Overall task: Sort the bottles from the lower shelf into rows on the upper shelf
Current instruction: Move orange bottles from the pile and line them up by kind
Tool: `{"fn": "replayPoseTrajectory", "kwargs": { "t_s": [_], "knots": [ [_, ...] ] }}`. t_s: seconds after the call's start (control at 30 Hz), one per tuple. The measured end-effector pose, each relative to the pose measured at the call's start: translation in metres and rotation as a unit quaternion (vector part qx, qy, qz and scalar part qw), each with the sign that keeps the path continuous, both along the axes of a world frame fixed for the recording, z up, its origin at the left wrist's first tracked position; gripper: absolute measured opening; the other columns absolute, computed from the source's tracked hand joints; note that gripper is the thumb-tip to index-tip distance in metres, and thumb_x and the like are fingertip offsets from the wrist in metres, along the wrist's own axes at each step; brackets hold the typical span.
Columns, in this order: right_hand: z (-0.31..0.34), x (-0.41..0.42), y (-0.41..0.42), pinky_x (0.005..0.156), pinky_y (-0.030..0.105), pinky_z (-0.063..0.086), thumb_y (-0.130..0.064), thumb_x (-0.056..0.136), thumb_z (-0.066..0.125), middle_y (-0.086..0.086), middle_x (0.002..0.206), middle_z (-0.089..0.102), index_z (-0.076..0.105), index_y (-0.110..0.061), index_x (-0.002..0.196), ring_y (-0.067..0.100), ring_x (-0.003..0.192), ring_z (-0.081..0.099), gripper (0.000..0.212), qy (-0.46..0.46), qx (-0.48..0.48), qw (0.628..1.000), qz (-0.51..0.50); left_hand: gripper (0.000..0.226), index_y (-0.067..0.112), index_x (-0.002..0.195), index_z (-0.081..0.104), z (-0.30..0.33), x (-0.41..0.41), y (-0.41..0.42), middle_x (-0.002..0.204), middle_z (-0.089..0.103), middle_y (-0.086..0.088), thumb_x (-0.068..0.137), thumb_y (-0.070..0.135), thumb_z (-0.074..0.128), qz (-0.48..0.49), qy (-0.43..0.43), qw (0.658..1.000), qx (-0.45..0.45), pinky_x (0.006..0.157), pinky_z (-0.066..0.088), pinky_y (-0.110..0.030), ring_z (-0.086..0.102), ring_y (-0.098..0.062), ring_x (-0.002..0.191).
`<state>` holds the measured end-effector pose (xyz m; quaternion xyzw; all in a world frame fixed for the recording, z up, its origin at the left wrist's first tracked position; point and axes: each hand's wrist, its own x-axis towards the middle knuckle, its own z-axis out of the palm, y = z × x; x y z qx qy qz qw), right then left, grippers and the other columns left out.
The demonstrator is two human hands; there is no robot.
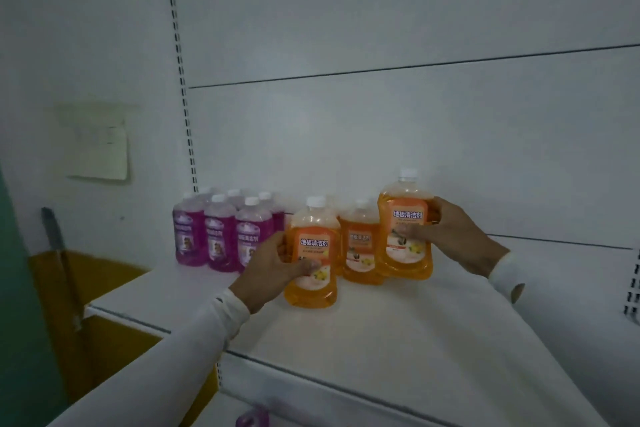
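Head view: you're gripping 2 orange bottles, left hand (pixel 277 265) on the front bottle (pixel 313 253), right hand (pixel 453 236) on the raised bottle (pixel 405 229); set both flush beside the middle bottle (pixel 360 246).

on the upper shelf (pixel 381 340), purple bottles (pixel 221 232) stand left of orange bottles (pixel 360 246)

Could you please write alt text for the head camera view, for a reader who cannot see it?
A person's left hand and right hand each hold an orange floor-cleaner bottle, the left bottle and the right bottle, at the upper shelf. Another orange bottle stands between them, and purple bottles stand in rows at the left.
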<state>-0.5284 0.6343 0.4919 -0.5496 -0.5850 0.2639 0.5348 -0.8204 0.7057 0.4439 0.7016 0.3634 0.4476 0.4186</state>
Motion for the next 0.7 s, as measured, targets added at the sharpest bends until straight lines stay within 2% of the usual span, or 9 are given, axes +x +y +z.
{"fn": "replayPoseTrajectory", "kwargs": {
  "t_s": [0.17, 0.3, 0.43, 0.53, 0.63, 0.7],
  "knots": [
    [-0.019, 0.000, -0.006, 0.076, 0.031, 0.059, -0.029, 0.066, 0.087, -0.001, 0.110, 0.070, 0.056, -0.018, 0.121, 0.017, 0.097, 0.070, 0.064, -0.004, -0.036, 0.995, -0.089, 0.048, 0.019, 0.112, 0.059, -0.010, 0.017, 0.036, 0.105, 0.073, 0.000, 0.072, 0.008, 0.082, -0.112, 0.007, 0.994, -0.004, 0.078, 0.059, -0.028, 0.071, -0.012, 0.095],
    [-0.034, 0.002, -0.013, 0.068, 0.022, 0.056, -0.024, 0.070, 0.086, -0.004, 0.109, 0.070, 0.056, -0.020, 0.120, 0.014, 0.096, 0.069, 0.058, -0.005, -0.049, 0.990, -0.132, 0.054, 0.022, 0.119, 0.057, -0.024, 0.023, 0.050, 0.109, 0.072, 0.003, 0.072, 0.016, 0.083, -0.162, 0.020, 0.986, -0.014, 0.087, 0.058, -0.036, 0.070, -0.012, 0.100],
    [-0.051, 0.003, -0.004, 0.070, 0.023, 0.055, -0.018, 0.073, 0.084, -0.003, 0.110, 0.068, 0.056, -0.022, 0.117, 0.013, 0.097, 0.067, 0.051, -0.001, -0.066, 0.987, -0.144, 0.051, 0.022, 0.118, 0.058, -0.034, 0.017, 0.061, 0.110, 0.072, 0.002, 0.073, 0.016, 0.082, -0.154, -0.002, 0.987, -0.034, 0.089, 0.057, -0.041, 0.069, -0.014, 0.101],
    [-0.060, 0.004, 0.008, 0.073, 0.025, 0.056, -0.020, 0.074, 0.083, -0.004, 0.109, 0.069, 0.057, -0.024, 0.113, 0.015, 0.099, 0.068, 0.047, -0.001, -0.074, 0.988, -0.138, 0.054, 0.020, 0.122, 0.056, -0.036, 0.008, 0.069, 0.113, 0.071, 0.000, 0.073, 0.020, 0.079, -0.158, 0.001, 0.986, -0.045, 0.089, 0.057, -0.038, 0.069, -0.014, 0.102],
    [-0.064, 0.007, 0.023, 0.083, 0.034, 0.059, -0.023, 0.072, 0.084, -0.001, 0.113, 0.069, 0.056, -0.018, 0.122, 0.019, 0.103, 0.068, 0.057, -0.013, -0.072, 0.989, -0.129, 0.062, 0.018, 0.127, 0.052, -0.036, -0.002, 0.078, 0.117, 0.069, -0.001, 0.071, 0.026, 0.078, -0.166, 0.009, 0.985, -0.038, 0.084, 0.058, -0.032, 0.068, -0.013, 0.104],
    [-0.064, 0.009, 0.031, 0.089, 0.040, 0.057, -0.024, 0.074, 0.083, -0.001, 0.114, 0.068, 0.054, -0.017, 0.124, 0.020, 0.104, 0.067, 0.059, -0.026, -0.077, 0.989, -0.126, 0.064, 0.020, 0.127, 0.052, -0.035, -0.006, 0.083, 0.119, 0.068, 0.000, 0.070, 0.031, 0.078, -0.161, 0.020, 0.986, -0.039, 0.087, 0.057, -0.034, 0.067, -0.014, 0.107]
  ]
}}
